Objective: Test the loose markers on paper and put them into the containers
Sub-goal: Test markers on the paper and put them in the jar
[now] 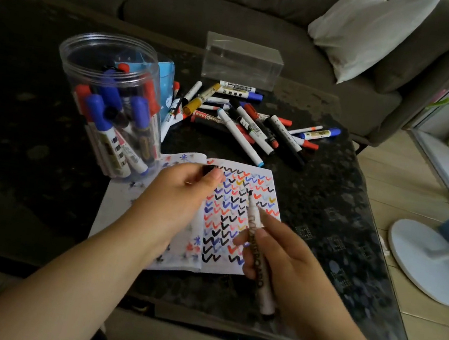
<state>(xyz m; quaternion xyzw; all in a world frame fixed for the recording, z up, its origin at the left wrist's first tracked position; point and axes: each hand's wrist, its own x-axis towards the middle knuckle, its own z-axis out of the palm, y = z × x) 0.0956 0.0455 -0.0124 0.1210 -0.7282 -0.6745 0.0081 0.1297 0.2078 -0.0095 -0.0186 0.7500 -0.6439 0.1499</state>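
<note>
Testing is the step in hand: on the tabletop (331,186), over the paper (229,205), an uncapped marker (256,250) is grasped by the right hand (285,260); its cap (208,169) is pinched by the left hand (182,192). Recapping, then dropping into the jar (111,100), is judged next.

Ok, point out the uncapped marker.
The white marker in the right hand, black tip bare over the paper; the others show caps.

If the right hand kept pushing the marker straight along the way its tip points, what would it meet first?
The right hand aims the marker tip-first, up and slightly left. It would likely meet the check-marked paper just under the tip first; depth is unclear, so contact may already exist.
</note>
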